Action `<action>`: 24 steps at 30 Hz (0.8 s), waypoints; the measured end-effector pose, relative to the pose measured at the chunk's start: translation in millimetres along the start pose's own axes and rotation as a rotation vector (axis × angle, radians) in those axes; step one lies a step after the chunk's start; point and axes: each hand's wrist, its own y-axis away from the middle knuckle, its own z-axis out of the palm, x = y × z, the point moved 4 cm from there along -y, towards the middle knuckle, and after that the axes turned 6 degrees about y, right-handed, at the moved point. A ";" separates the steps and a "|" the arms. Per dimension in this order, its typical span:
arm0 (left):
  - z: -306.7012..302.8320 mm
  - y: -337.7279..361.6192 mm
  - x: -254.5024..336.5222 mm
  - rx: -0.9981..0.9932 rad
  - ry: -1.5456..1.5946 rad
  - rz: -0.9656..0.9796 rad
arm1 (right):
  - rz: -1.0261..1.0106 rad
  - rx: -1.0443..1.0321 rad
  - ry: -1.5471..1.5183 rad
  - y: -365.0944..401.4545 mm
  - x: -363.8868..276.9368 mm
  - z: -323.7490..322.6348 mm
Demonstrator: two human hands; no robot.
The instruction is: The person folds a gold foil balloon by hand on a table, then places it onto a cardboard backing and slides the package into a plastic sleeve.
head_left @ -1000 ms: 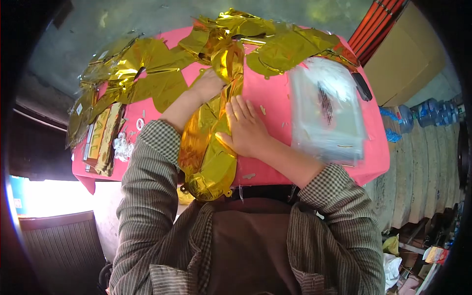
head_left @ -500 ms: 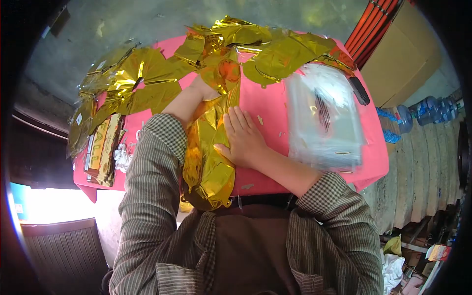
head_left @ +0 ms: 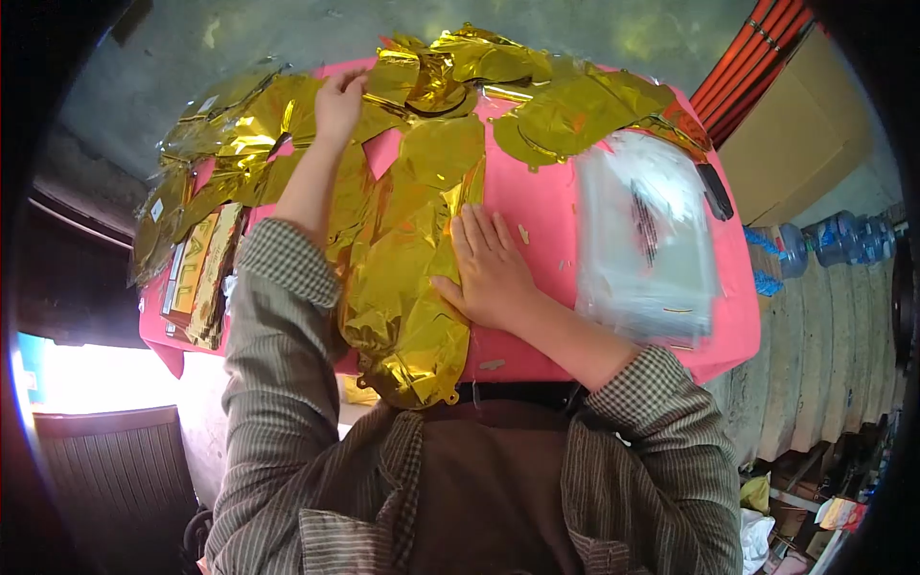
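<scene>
A long gold foil balloon (head_left: 407, 240), flat and creased, lies in front of me with its lower end at the table's near edge. My right hand (head_left: 494, 273) rests palm down along its right side, fingers stretched out and touching the foil. My left hand (head_left: 340, 110) is farther off at the upper left, above more gold foil balloons (head_left: 273, 110). Its fingers are bent together; what lies between them, if anything, is hidden. Another flat foil balloon (head_left: 580, 110) lies beyond my right hand.
A stack of clear plastic bags (head_left: 647, 249) lies on the pink tablecloth (head_left: 527, 206) at right, with a black object (head_left: 714, 192) beside it. Packaged gold items (head_left: 206, 273) sit at left. A cardboard box (head_left: 795, 134) and water bottles (head_left: 834, 240) stand beyond the table.
My left hand has moved up and left, off the upper part of the long foil balloon. The foil there now lies flatter and wider. My right hand stays on its right side.
</scene>
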 end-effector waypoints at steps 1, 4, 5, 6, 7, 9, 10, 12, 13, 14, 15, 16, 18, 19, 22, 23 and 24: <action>-6.9 -1.7 7.9 -0.006 -0.071 0.057 | -0.002 0.001 -0.005 0.0 0.4 0.8; 26.7 54.3 65.4 -0.566 -0.172 0.076 | -0.005 -0.008 -0.004 -0.5 0.5 2.2; 38.3 69.5 69.6 -0.649 -0.245 0.131 | 0.001 -0.021 0.008 -0.6 -0.1 2.5; 50.2 82.8 69.8 -0.733 -0.316 0.188 | -0.003 -0.023 0.004 -1.3 -1.2 1.3; 59.7 91.7 70.1 -0.733 -0.317 0.186 | 0.007 -0.048 0.011 -2.0 -1.1 -0.3; 77.4 105.6 67.9 -0.802 -0.324 0.232 | 0.016 -0.073 0.023 -1.9 -0.8 0.0; 81.2 106.6 64.2 -0.801 -0.322 0.235 | 0.014 -0.056 0.014 -1.8 -0.8 0.7; 90.5 107.1 60.0 -0.828 -0.438 0.317 | 0.016 -0.040 0.008 -0.9 -0.4 -0.5; 93.1 105.9 57.5 -0.827 -0.435 0.317 | 0.015 -0.045 0.009 -0.8 -0.5 -0.9; 94.7 105.1 58.9 -0.829 -0.475 0.339 | 0.012 -0.049 0.010 -1.1 -0.9 -1.4; 95.8 104.1 60.2 -0.829 -0.517 0.360 | 0.009 -0.050 0.011 -1.1 -0.9 -0.4; 97.3 102.8 61.6 -0.826 -0.518 0.359 | 0.010 -0.034 0.007 -0.9 -0.6 1.3; 101.7 100.1 63.6 -0.810 -0.556 0.351 | 0.008 -0.017 0.003 -1.3 -0.9 0.4; 104.2 99.3 64.9 -0.807 -0.557 0.350 | 0.010 -0.027 0.009 -1.4 -0.8 0.2; 111.3 96.5 61.1 -0.798 -0.597 0.365 | 0.011 -0.028 0.014 -2.0 -0.7 1.1; 113.6 95.3 60.0 -0.785 -0.623 0.383 | 0.012 -0.020 0.013 -2.1 -0.9 0.4; 115.8 94.4 58.7 -0.772 -0.650 0.401 | 0.013 -0.019 0.013 -2.0 -0.9 -0.2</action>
